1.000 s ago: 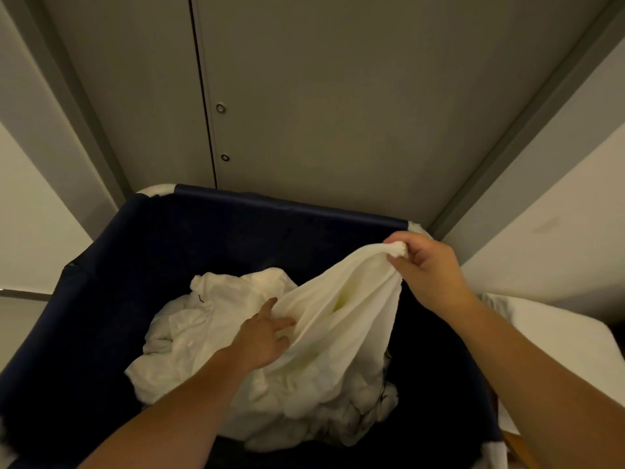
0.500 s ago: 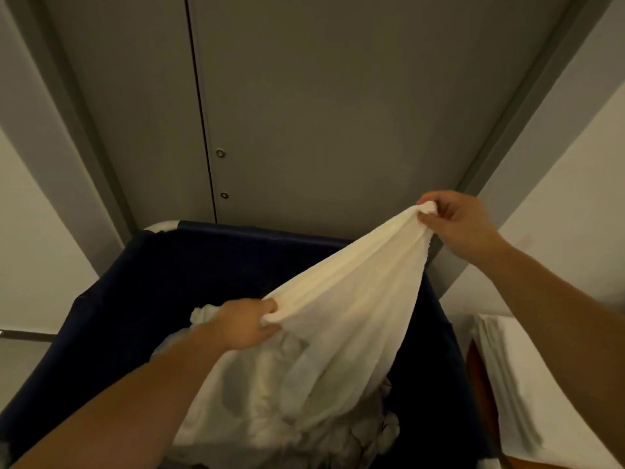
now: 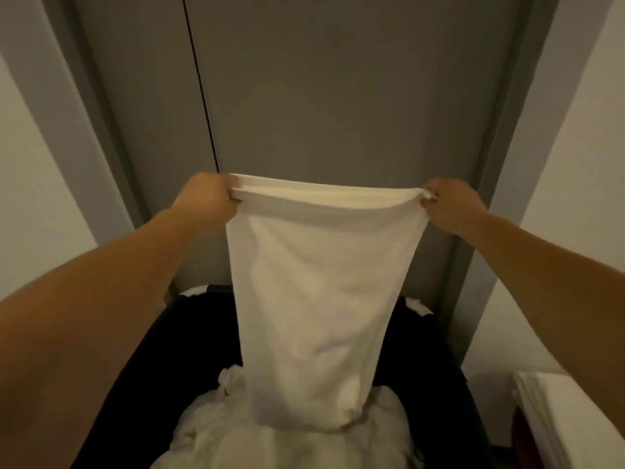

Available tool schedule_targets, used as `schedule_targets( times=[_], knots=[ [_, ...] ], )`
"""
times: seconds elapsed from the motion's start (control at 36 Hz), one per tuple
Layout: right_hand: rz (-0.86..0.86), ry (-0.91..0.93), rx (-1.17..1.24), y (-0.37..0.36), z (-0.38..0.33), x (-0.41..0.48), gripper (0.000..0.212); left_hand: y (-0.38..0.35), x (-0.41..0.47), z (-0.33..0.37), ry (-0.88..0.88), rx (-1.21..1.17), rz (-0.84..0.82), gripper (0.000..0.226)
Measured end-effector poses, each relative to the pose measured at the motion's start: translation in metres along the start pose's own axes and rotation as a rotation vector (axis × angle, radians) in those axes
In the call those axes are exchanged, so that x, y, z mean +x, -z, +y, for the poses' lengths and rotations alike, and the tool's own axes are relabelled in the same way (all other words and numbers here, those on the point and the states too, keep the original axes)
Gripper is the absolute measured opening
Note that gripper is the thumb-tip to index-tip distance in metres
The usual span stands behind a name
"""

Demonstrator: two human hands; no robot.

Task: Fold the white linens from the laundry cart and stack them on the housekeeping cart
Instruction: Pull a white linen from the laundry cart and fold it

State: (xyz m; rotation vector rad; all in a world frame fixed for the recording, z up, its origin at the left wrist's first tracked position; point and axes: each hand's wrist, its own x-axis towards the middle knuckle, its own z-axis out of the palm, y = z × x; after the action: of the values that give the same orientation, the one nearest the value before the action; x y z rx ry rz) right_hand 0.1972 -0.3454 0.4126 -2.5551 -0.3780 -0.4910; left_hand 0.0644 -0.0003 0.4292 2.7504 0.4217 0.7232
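Observation:
A white linen (image 3: 318,299) hangs in front of me, stretched by its top edge. My left hand (image 3: 206,201) grips the top left corner and my right hand (image 3: 451,204) grips the top right corner, both raised at about the same height. The cloth's lower end reaches down to a heap of crumpled white linens (image 3: 287,438) lying in the dark blue laundry cart (image 3: 162,384) below.
Grey double doors (image 3: 321,96) stand close behind the cart, with pale walls on both sides. A stack of folded white linens (image 3: 571,418) sits at the lower right, beside the cart.
Both hands have lifted the linen out of the cart and spread apart. My left hand rose from the heap to the level of the right. The cloth now hangs flat.

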Motion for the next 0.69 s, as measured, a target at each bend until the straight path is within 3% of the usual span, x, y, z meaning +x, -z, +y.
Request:
schedule_targets(
  times=[0.11, 0.22, 0.28, 0.42, 0.56, 0.69],
  knots=[
    [0.072, -0.033, 0.254, 0.004, -0.011, 0.012, 0.015, 0.012, -0.004, 0.026, 0.302, -0.453, 0.163, 0.026],
    [-0.043, -0.119, 0.579, 0.017, -0.013, 0.025, 0.019, 0.026, -0.011, 0.042, 0.394, -0.542, 0.184, 0.028],
    [-0.039, -0.161, 0.787, 0.031, -0.016, 0.03, 0.026, 0.037, -0.013, 0.05, 0.388, -0.607, 0.22, 0.03],
    [-0.006, -0.12, 0.951, 0.064, -0.019, 0.048, 0.022, 0.063, -0.022, 0.088, 0.372, -0.714, 0.348, 0.035],
    [0.078, -0.129, 1.053, 0.097, -0.009, 0.054, 0.022, 0.077, -0.034, 0.11, 0.374, -0.912, 0.419, 0.064],
    [0.151, -0.166, 1.158, 0.132, 0.004, 0.04, 0.034, 0.088, -0.045, 0.137, 0.288, -1.034, 0.299, 0.029]
  ],
)
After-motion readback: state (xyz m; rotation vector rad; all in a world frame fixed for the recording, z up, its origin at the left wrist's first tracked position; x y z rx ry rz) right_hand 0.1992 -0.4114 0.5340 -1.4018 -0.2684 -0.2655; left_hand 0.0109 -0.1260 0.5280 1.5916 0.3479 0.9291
